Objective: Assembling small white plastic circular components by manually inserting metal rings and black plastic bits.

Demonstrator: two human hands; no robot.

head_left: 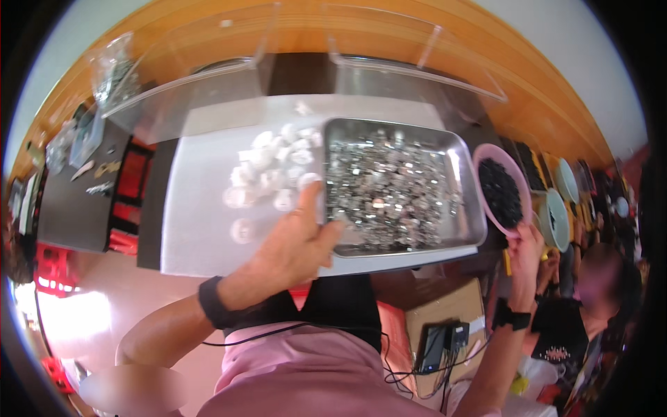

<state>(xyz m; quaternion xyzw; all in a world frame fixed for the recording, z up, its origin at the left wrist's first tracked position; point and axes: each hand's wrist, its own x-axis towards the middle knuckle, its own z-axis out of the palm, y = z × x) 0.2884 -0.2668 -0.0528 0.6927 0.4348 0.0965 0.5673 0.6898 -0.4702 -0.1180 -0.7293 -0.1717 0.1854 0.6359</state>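
Note:
A shiny metal tray [460, 146], heaped with small glittering clear and silvery pieces [389, 187], rests on a white sheet. My left hand [288, 243] is at the tray's near left corner, its thumb over the rim and its index finger along the outside wall, by the white pieces. These small white round pieces [267, 156] lie in a loose pile left of the tray. Right of the tray, my right hand [526, 243] pinches the near rim of a pink bowl [525, 182], which is filled with small black pieces [499, 191].
Clear plastic bins [201, 69] stand along the far side. Pale green bowls [556, 215] sit farther right, near another person [563, 326]. On the left is a dark table [76, 201] with plastic bags. An open cardboard box [445, 313] with cabled devices lies below the table edge.

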